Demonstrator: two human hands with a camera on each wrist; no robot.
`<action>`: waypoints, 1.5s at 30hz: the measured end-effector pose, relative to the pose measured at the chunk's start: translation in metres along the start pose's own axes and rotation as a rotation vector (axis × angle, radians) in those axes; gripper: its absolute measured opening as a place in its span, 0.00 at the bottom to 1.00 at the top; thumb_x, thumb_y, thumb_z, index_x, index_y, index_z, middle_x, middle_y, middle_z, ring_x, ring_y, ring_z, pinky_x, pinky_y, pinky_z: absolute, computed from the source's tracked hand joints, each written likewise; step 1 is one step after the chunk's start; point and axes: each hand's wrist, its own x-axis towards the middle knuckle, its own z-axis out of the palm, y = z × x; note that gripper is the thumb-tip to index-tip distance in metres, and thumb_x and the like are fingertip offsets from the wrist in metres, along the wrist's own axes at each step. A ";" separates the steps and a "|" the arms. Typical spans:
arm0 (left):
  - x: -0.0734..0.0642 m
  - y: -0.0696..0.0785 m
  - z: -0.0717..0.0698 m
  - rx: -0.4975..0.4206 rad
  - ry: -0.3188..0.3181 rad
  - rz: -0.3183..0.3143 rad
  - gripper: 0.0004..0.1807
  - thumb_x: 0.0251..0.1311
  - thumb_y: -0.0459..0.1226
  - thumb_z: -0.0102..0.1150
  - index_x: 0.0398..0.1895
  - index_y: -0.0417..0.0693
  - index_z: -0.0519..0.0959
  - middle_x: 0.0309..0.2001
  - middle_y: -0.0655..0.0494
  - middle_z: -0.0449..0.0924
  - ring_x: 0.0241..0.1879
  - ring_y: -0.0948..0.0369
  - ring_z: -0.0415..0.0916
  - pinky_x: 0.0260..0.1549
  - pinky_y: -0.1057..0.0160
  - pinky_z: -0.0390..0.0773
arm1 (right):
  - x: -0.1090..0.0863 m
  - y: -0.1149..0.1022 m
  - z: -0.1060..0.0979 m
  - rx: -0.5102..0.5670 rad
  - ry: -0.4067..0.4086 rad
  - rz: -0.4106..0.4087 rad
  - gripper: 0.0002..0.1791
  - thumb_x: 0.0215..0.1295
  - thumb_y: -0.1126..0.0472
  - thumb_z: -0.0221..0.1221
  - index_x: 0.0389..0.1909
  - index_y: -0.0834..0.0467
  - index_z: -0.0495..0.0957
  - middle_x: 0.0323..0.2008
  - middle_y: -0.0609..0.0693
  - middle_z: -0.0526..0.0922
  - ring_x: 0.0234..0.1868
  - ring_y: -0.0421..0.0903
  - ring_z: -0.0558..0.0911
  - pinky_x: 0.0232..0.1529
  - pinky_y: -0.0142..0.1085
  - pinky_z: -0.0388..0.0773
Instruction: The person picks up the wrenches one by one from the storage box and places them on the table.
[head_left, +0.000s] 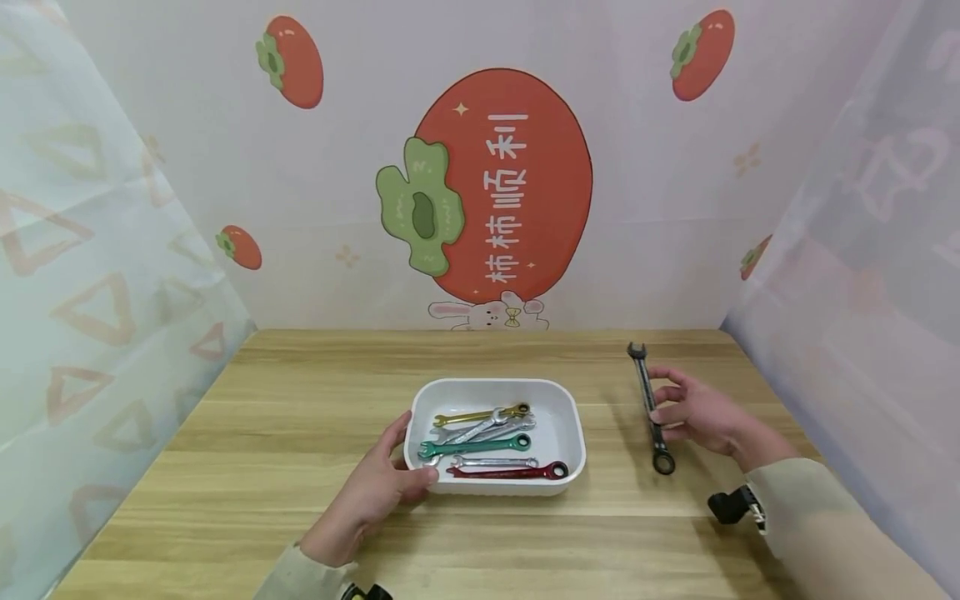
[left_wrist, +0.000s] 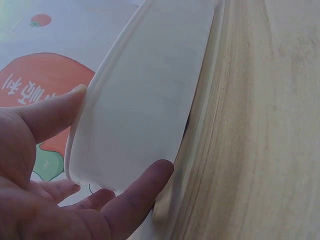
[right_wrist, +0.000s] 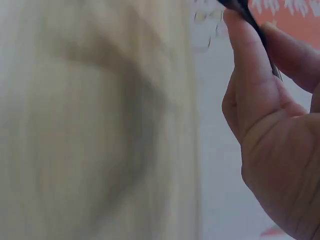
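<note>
My left hand [head_left: 378, 483] grips the left near corner of a white plastic tray [head_left: 573, 417], thumb on the near side and fingers round the left end. In the left wrist view the thumb [left_wrist: 55, 112] touches the tray's rim. Inside the tray lie a gold wrench [head_left: 472, 415], a green wrench [head_left: 480, 447], a red wrench [head_left: 510, 472] and several silver wrenches [head_left: 498, 462], some overlapping. To the tray's right, my right hand [head_left: 701, 414] pinches a black ratchet wrench [head_left: 647, 387] near its middle, open end pointing away and ring end towards me. Its shadow falls on the table.
The wood-grain table [head_left: 300, 417] reaches to a back wall sheet [head_left: 337, 167] printed with persimmons and a bunny. Pale patterned sheets rise on the left [head_left: 97, 250] and right [head_left: 862, 250]. A black wrist device [head_left: 727, 506] sits by the right sleeve.
</note>
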 end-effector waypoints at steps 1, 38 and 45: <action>0.000 0.000 0.000 -0.001 -0.001 0.002 0.55 0.50 0.23 0.72 0.79 0.55 0.52 0.74 0.43 0.54 0.47 0.50 0.78 0.36 0.52 0.83 | -0.004 0.003 -0.006 -0.009 -0.001 0.005 0.39 0.64 0.75 0.60 0.71 0.60 0.51 0.40 0.55 0.69 0.32 0.46 0.77 0.32 0.42 0.82; 0.000 0.003 -0.001 -0.008 -0.009 0.008 0.55 0.52 0.23 0.70 0.80 0.54 0.51 0.73 0.42 0.54 0.46 0.50 0.78 0.38 0.50 0.83 | -0.055 0.041 -0.105 -0.507 0.263 0.335 0.36 0.61 0.72 0.59 0.68 0.76 0.55 0.30 0.57 0.74 0.26 0.51 0.77 0.29 0.46 0.82; 0.000 0.003 -0.002 0.003 -0.003 0.008 0.54 0.53 0.23 0.70 0.80 0.54 0.52 0.73 0.43 0.54 0.46 0.50 0.78 0.38 0.50 0.83 | -0.051 0.038 -0.105 -0.601 0.276 0.367 0.34 0.60 0.71 0.59 0.66 0.75 0.60 0.27 0.56 0.74 0.27 0.52 0.76 0.29 0.47 0.82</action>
